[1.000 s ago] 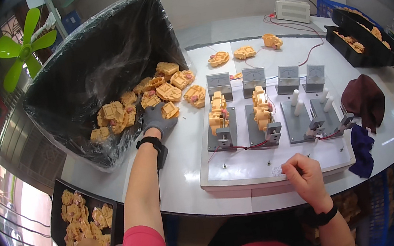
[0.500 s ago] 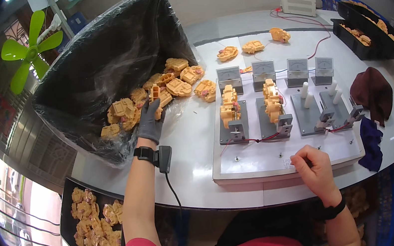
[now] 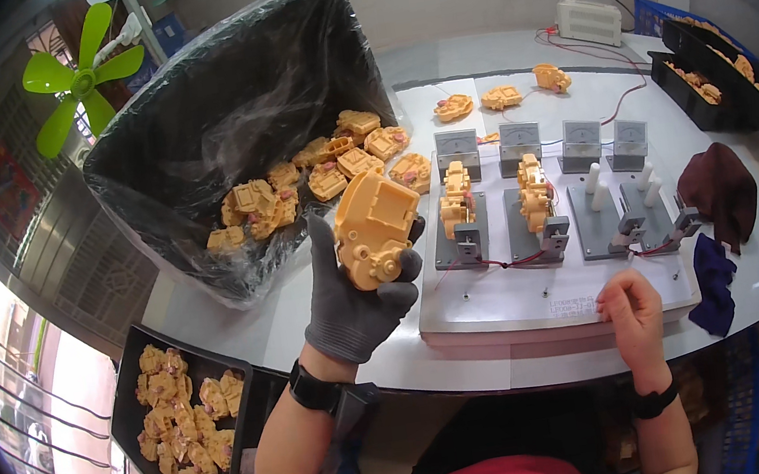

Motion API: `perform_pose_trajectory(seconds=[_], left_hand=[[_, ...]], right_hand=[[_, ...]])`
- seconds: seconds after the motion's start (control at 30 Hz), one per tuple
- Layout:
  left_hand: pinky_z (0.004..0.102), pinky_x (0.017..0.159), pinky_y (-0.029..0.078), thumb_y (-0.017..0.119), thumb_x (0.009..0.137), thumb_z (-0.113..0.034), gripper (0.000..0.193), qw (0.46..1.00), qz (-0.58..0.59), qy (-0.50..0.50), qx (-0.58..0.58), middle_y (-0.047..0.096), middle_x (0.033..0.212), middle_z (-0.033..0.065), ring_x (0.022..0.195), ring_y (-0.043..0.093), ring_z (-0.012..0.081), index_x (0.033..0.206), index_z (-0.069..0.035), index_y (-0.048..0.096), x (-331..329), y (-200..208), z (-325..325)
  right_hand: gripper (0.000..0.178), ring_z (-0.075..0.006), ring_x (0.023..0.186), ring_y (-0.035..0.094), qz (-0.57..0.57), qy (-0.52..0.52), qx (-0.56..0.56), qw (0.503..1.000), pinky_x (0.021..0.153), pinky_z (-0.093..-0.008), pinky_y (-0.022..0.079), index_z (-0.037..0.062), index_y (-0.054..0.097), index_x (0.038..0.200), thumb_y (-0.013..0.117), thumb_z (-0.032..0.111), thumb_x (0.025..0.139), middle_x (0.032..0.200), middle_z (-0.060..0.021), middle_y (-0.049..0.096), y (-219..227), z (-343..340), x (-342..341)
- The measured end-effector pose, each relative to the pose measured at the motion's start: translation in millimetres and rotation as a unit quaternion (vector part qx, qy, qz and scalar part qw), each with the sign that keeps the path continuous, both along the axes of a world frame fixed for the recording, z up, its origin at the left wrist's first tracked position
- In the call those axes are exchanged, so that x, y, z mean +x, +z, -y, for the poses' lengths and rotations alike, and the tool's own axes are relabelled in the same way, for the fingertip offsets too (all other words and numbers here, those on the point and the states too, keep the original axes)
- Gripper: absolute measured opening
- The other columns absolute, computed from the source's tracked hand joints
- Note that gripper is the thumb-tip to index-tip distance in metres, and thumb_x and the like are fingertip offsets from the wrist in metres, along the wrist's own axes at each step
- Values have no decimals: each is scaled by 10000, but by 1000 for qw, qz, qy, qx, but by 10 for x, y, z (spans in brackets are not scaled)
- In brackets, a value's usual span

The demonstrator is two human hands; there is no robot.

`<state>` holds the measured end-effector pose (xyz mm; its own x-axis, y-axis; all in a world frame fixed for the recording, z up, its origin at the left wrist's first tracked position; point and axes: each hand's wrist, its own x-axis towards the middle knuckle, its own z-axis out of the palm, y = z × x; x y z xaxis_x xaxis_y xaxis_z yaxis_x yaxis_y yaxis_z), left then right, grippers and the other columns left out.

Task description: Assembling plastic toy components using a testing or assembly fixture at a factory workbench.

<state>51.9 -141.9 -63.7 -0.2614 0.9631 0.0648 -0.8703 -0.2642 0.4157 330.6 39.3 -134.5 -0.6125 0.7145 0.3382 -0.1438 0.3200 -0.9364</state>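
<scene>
My left hand (image 3: 352,316) grips a yellow plastic casing (image 3: 380,225), recessed above, knobbed below; my right hand (image 3: 636,315) clenches loosely.

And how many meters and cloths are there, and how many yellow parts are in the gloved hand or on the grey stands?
Yellow part in the left hand: 1
Yellow parts on the grey stands: 2
Meters: 4
Cloths, one brown, one blue: 2
Total: 9
</scene>
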Motion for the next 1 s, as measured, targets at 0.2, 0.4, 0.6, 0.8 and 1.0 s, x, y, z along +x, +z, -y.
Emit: perform_pose_trajectory(seconds=[0.2, 0.4, 0.6, 0.8, 1.0], left_hand=[[244, 594, 476, 436, 966, -568, 685, 999, 13, -50, 0, 488, 1345, 164, 931, 603, 200, 1476, -120, 337, 206, 196, -119], [225, 584, 458, 425, 1000, -424, 557, 997, -39, -69, -25, 524, 1304, 144, 855, 572, 150, 1444, -92, 370, 319, 215, -299], [205, 624, 432, 547, 993, -274, 505, 993, -89, -65, -49, 555, 1218, 71, 903, 580, 122, 1443, -129, 372, 395, 212, -434], [235, 676, 439, 556, 989, -281, 579, 988, -132, -59, -54, 552, 1222, 42, 919, 576, 125, 1507, -204, 309, 389, 158, -522], [230, 677, 433, 569, 982, -279, 561, 976, -197, -66, -64, 550, 1167, 32, 889, 547, 114, 1490, -195, 347, 394, 201, -669]], right_hand=[[81, -81, 868, 489, -74, -100, 45, 991, 818, -214, 395, 30, 527, 1042, 542, 92, 992, 1009, -25, 525, 52, -205, 263], [206, -91, 976, 486, -69, -133, 35, 988, 848, -236, 406, 30, 514, 1180, 550, 79, 984, 1082, -22, 525, 48, -286, 195], [276, -115, 1016, 519, -45, -86, 9, 995, 831, -245, 424, 51, 530, 1223, 592, 113, 961, 1122, -45, 558, 30, -298, 139], [284, -106, 995, 519, -57, -69, -10, 996, 823, -243, 425, 54, 532, 1223, 606, 123, 958, 1098, -41, 558, 6, -349, 121], [312, -100, 973, 503, -87, -98, 0, 991, 817, -244, 420, 58, 505, 1242, 612, 123, 957, 1076, -32, 533, -32, -366, 116]])
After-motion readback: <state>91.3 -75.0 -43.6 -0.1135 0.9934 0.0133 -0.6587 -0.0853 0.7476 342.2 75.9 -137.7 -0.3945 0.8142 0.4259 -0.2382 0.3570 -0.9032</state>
